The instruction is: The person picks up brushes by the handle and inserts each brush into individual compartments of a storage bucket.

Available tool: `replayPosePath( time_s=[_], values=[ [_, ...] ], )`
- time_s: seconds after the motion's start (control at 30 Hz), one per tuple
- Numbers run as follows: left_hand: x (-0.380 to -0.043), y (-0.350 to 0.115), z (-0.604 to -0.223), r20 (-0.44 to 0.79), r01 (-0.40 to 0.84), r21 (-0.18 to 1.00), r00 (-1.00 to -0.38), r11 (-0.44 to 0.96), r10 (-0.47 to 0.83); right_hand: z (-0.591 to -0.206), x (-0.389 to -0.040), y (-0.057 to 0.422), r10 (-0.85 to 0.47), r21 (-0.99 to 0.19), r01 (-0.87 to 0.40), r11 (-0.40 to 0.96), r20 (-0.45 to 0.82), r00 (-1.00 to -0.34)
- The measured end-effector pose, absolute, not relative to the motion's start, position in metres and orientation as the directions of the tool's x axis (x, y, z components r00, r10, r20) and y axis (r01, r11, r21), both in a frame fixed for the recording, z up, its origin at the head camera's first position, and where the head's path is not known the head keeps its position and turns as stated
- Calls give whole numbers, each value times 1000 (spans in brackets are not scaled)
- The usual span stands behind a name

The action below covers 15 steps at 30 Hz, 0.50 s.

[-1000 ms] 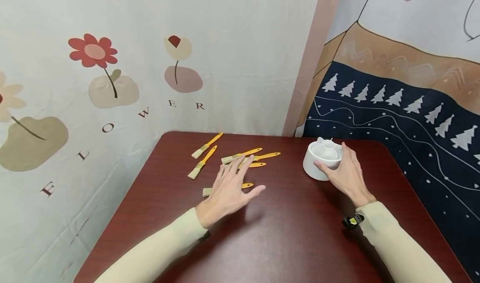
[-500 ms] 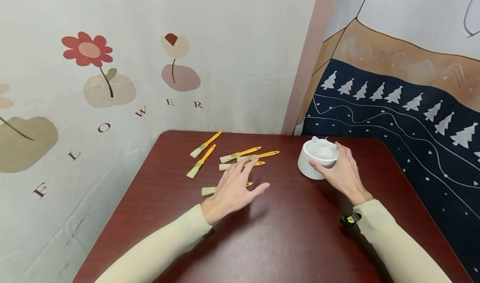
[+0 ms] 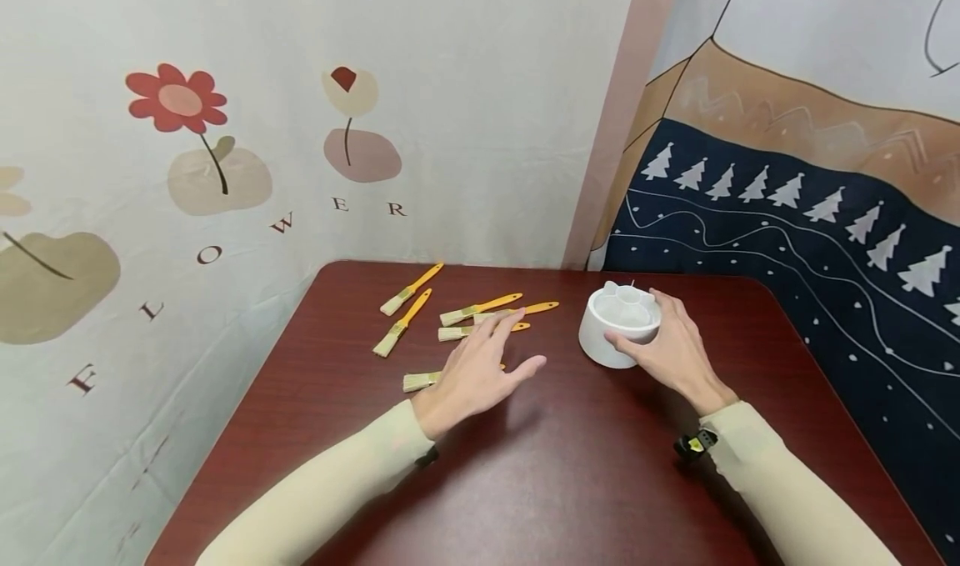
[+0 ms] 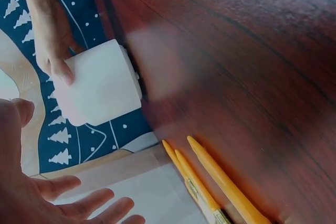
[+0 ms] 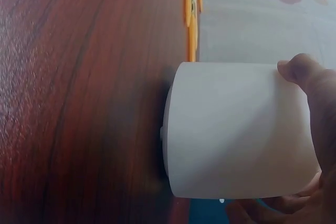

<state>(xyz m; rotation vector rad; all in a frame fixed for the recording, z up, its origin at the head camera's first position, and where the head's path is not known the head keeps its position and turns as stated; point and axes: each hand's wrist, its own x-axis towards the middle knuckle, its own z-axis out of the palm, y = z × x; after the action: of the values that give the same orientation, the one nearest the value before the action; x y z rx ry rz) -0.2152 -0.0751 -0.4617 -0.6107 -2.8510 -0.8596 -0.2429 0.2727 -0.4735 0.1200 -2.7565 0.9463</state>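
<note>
Your right fingers (image 3: 667, 303) have the bowl (image 5: 231, 129) grasped, left fingers (image 4: 86, 203) spread and empty, brushes (image 3: 404, 325) lying unpicked on the counter (image 3: 585, 466).

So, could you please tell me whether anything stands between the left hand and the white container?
Nothing visible does: only tabletop lies between the left hand and the white container held by the right hand. The brush handle nearest it lies farther back, off the direct line.

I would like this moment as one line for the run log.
right hand: grips white bowl | left hand: holds nothing, raised near paintbrushes | paintbrushes: lie on table
</note>
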Motion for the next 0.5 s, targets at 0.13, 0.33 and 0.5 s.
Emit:
replayPosePath(
  time_s=[0.13, 0.33, 0.5],
  values=[
    [-217, -71, -462, 204, 399, 527, -916, 750, 344, -474, -241, 269, -36, -594, -177, 785, 242, -970],
    [-221, -67, -463, 211, 408, 539, -912, 737, 351, -474, -237, 264, -64, -588, -204, 783, 250, -966],
    [-224, -62, -465, 215, 423, 556, -905, 716, 368, -474, -235, 261, -83, -586, -225, 779, 259, -962]
  ],
)
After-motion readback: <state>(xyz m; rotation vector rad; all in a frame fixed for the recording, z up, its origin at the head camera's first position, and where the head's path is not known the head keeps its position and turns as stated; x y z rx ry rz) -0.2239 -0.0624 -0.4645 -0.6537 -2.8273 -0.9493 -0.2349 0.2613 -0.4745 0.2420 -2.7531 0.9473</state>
